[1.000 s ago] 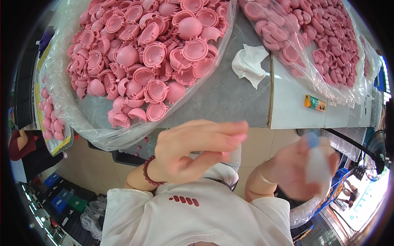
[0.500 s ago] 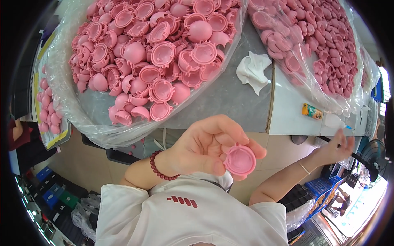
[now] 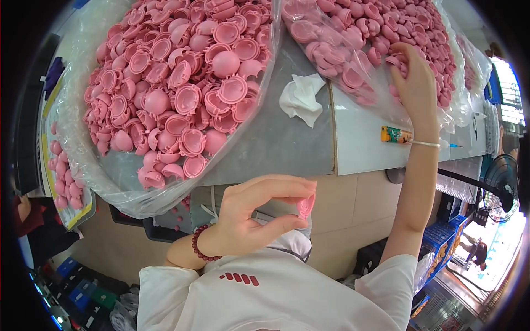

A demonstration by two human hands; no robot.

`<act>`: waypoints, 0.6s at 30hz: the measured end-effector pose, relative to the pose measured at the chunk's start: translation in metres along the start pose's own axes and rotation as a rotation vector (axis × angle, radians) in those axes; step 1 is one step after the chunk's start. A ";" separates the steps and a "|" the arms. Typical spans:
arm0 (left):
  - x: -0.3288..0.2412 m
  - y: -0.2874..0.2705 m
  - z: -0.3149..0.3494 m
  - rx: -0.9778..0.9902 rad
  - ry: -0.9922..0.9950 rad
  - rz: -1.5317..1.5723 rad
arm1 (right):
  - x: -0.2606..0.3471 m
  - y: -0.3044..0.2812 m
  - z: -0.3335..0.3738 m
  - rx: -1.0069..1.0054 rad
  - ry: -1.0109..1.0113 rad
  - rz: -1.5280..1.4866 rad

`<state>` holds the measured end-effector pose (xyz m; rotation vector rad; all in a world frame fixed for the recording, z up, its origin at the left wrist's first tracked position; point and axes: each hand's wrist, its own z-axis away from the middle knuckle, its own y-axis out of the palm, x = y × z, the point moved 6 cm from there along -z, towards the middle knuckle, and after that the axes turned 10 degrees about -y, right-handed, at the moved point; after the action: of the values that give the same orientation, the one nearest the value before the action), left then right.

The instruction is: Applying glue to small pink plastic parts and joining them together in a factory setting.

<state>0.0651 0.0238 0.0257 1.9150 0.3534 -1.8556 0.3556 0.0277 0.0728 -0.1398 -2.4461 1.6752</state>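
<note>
Above the floor gap in front of the table, my left hand (image 3: 262,212) pinches a pink plastic half shell (image 3: 305,206) between thumb and fingers. The shell is turned nearly edge-on. My right hand (image 3: 413,71) reaches into the right-hand clear plastic bag (image 3: 375,113). Its thumb and fingers curl round a small pink shell piece (image 3: 396,62), whose full shape is partly hidden. More pink pieces (image 3: 353,41) lie around it. A large heap of round, hinged pink half shells (image 3: 185,99) fills the left-hand clear bag (image 3: 132,201).
A crumpled white tissue (image 3: 302,99) lies on the grey tabletop (image 3: 248,160) between the bags. Near the right bag is an orange-and-green tube (image 3: 395,134). Pink domes (image 3: 63,176) sit on a tray at far left. A black fan (image 3: 501,187) stands at right.
My right hand has moved from beside the table up into the right bag, among the pink pieces. My left hand has shifted slightly left and turned its half shell edge-on.
</note>
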 end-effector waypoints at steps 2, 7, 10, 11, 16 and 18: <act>0.004 -0.006 0.000 -0.009 -0.049 0.063 | 0.008 -0.011 0.008 -0.085 0.037 -0.092; 0.004 -0.012 0.001 -0.022 -0.036 0.189 | 0.027 -0.020 0.020 -0.182 -0.122 0.031; 0.004 -0.012 0.001 -0.026 -0.053 0.241 | 0.035 -0.023 0.031 -0.305 -0.047 -0.160; 0.005 -0.012 0.000 -0.020 -0.074 0.277 | 0.041 -0.022 0.037 -0.323 -0.042 -0.303; 0.009 -0.016 0.002 -0.046 -0.090 0.338 | 0.108 -0.011 0.066 -0.100 -0.224 -0.525; 0.008 -0.017 0.002 -0.041 -0.098 0.363 | 0.110 0.000 0.076 -0.051 -0.263 -0.516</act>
<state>0.0558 0.0367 0.0158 1.7189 0.0088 -1.6772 0.2334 -0.0228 0.0559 0.6869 -2.4098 1.4688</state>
